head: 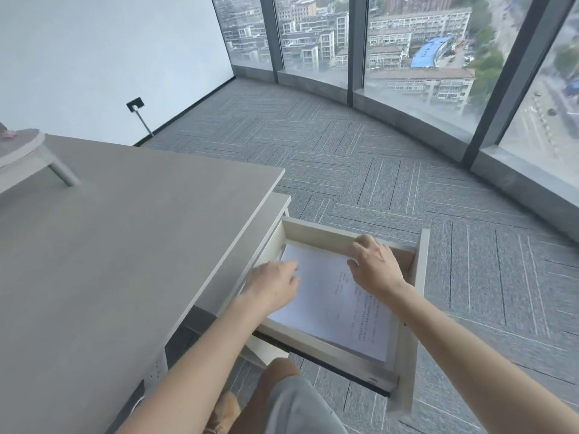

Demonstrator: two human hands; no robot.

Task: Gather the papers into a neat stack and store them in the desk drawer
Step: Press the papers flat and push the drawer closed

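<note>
Head view: my left hand [275,285] lies flat on the near-left part of the stack of white printed papers [338,303], its fingers [289,267] spread loosely and pressing down without pinching anything, though blur hides their exact spacing. My right hand [374,264] reaches over the far end of the stack, its fingers [365,242] curled on the far wall of the pale wooden pulled-out drawer [421,267]; whether they also touch the sheets I cannot tell. The papers rest inside the drawer, beside the grey matte bench [125,230], which carries no loose sheets in view. Risks, as I judge them: lifting the left palm with a sideways drag could fan the top sheets out of square; pushing the drawer shut with my fingers on the wall could trap them against the bench frame; a raised sheet corner could catch and crease on closing.
</note>
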